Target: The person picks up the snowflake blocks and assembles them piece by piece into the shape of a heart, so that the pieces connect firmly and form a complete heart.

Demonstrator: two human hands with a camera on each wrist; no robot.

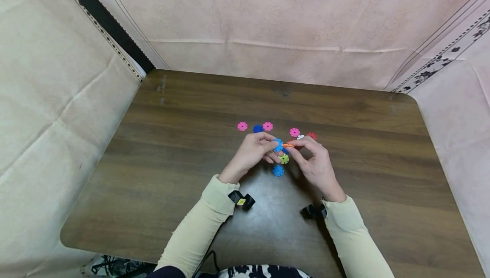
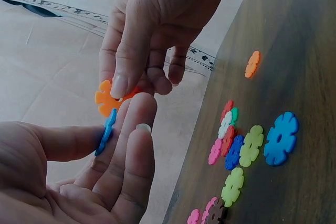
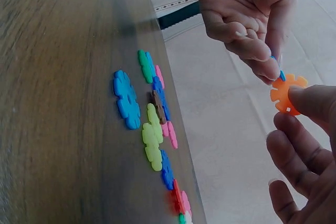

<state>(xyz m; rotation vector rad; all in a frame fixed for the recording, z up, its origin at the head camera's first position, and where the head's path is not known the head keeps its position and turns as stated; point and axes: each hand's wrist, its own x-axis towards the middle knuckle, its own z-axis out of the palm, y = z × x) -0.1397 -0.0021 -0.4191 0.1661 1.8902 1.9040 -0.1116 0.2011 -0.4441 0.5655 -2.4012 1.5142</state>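
Observation:
My left hand (image 1: 257,148) pinches a light blue notched plastic disc (image 2: 107,131) between thumb and fingers. An orange notched disc (image 3: 287,94) is gripped by the thumb and fingertips of my right hand (image 1: 317,163). The two discs are held up over the table at an angle to each other, their notched edges meeting; I cannot tell whether they are slotted together. Under the hands lie a loose blue disc (image 1: 278,171) and a yellow-green disc (image 1: 284,159).
More flat discs are spread on the wooden table (image 1: 183,142) beyond the hands: a pink disc (image 1: 242,126) at left, a dark blue disc (image 1: 258,129), and a red disc (image 1: 311,135) at right. Pale cloth (image 1: 268,23) hangs behind the table.

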